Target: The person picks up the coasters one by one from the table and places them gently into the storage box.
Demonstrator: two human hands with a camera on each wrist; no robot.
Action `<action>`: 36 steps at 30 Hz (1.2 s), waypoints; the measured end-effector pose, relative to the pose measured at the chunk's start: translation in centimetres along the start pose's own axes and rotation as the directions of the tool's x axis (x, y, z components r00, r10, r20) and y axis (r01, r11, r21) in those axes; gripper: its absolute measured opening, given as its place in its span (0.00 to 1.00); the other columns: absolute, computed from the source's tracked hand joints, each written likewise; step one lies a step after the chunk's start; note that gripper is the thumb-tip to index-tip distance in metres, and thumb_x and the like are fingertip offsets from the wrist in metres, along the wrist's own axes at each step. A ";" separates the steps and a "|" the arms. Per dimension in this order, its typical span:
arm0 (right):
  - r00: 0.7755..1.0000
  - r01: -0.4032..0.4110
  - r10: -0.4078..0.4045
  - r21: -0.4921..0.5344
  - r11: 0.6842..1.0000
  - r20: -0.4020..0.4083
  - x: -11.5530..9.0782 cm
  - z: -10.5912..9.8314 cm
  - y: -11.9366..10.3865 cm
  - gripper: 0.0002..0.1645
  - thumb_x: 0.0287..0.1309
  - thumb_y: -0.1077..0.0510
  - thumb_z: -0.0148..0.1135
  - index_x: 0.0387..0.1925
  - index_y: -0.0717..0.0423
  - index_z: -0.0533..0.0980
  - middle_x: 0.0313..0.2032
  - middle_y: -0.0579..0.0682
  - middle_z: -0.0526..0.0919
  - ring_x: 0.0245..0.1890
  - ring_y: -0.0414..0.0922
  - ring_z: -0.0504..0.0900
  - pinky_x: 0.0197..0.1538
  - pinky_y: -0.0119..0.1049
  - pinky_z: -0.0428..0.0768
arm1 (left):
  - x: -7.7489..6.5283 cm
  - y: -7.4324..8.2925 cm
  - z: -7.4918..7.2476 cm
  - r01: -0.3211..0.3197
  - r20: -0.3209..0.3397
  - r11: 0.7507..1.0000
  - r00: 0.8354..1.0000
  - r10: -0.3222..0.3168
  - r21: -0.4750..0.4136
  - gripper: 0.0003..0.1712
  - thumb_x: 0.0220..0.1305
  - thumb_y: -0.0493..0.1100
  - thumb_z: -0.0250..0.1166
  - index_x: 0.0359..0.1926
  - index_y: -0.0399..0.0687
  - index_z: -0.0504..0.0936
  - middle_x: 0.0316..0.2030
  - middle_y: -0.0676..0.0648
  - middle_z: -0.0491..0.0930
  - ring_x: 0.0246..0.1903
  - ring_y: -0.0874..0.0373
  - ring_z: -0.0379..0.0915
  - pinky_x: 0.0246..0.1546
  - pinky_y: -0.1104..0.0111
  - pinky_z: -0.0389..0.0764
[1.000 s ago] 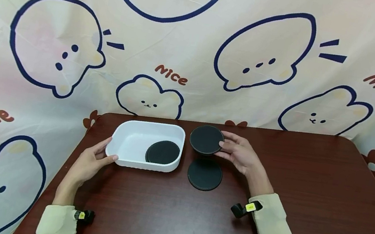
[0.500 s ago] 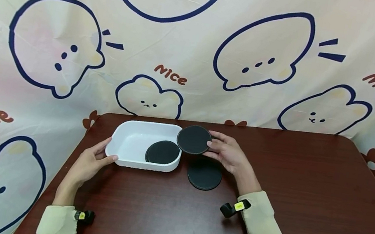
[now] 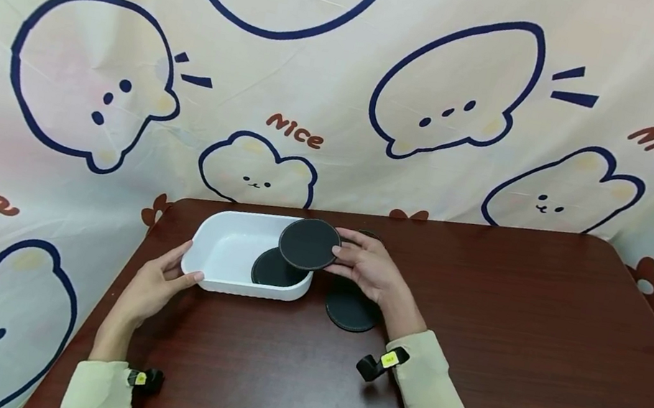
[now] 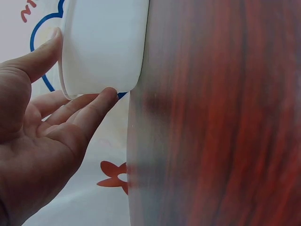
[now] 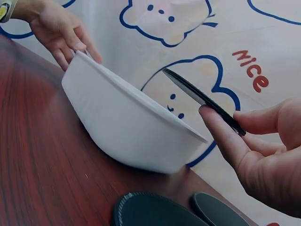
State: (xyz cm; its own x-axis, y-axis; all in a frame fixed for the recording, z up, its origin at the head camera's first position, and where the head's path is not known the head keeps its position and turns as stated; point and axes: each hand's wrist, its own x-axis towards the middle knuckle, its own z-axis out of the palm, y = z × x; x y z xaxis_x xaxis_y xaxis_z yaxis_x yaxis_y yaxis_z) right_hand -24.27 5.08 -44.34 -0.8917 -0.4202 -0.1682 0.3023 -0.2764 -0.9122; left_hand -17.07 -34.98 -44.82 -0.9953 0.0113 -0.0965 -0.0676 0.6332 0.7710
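Note:
A white plastic bin (image 3: 228, 245) with rounded corners sits near the table's back edge. My left hand (image 3: 155, 283) grips its left end, thumb at the rim and fingers against the outside, as the left wrist view also shows. A round black coaster (image 3: 310, 243) is pinched at its right edge between the thumb and fingers of my right hand (image 3: 371, 270). It is held over the bin's right end, tilted in the right wrist view. Inside the bin lies another black coaster (image 3: 274, 269), partly covered from view by the held one.
On the dark wooden table (image 3: 284, 371), a stitched black coaster (image 3: 350, 310) lies right of the bin, partly hidden by my right hand. One more coaster (image 5: 218, 209) lies beside it in the right wrist view. A printed cloth (image 3: 423, 177) hangs behind the table.
My right hand has moved left with the coaster, from right of the bin to over its right end. The left hand and the bin stay in place.

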 end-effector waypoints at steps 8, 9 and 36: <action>1.000 -0.004 0.004 0.034 0.999 0.017 0.9 2.1 0.5 0.35 0.78 0.70 0.54 0.82 0.59 0.61 0.74 0.69 0.72 0.56 0.46 0.88 0.61 0.45 0.87 | -0.1 -0.1 -0.1 0.000 0.005 1.000 1.000 0.000 -0.012 0.52 0.74 0.53 0.71 0.87 0.51 0.51 0.82 0.33 0.59 0.74 0.37 0.71 0.61 0.72 0.82; 1.000 -0.003 0.002 0.037 0.999 0.020 0.9 2.3 0.6 0.35 0.78 0.70 0.54 0.82 0.59 0.61 0.74 0.69 0.72 0.57 0.46 0.88 0.60 0.44 0.88 | -0.1 -0.1 -0.1 0.000 0.006 1.000 1.000 0.000 -0.014 0.52 0.74 0.53 0.71 0.87 0.51 0.51 0.82 0.33 0.59 0.74 0.37 0.71 0.60 0.74 0.81; 0.992 0.053 -0.082 -0.274 0.960 -0.094 1.4 5.7 1.5 0.29 0.75 0.69 0.61 0.74 0.61 0.73 0.62 0.66 0.83 0.49 0.54 0.92 0.45 0.37 0.92 | -0.1 0.1 -0.1 0.000 0.004 1.000 1.000 0.000 -0.003 0.52 0.74 0.53 0.71 0.87 0.50 0.51 0.82 0.32 0.60 0.74 0.37 0.70 0.66 0.55 0.76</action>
State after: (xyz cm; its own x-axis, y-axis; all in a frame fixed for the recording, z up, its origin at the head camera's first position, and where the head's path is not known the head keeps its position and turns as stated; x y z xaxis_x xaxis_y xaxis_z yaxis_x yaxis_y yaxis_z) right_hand -23.11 -0.87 -43.79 -0.9412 -0.3130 -0.1274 0.1505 -0.0507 -0.9873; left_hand -16.98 -34.97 -44.65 -0.9950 0.0145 -0.0989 -0.0676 0.6310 0.7728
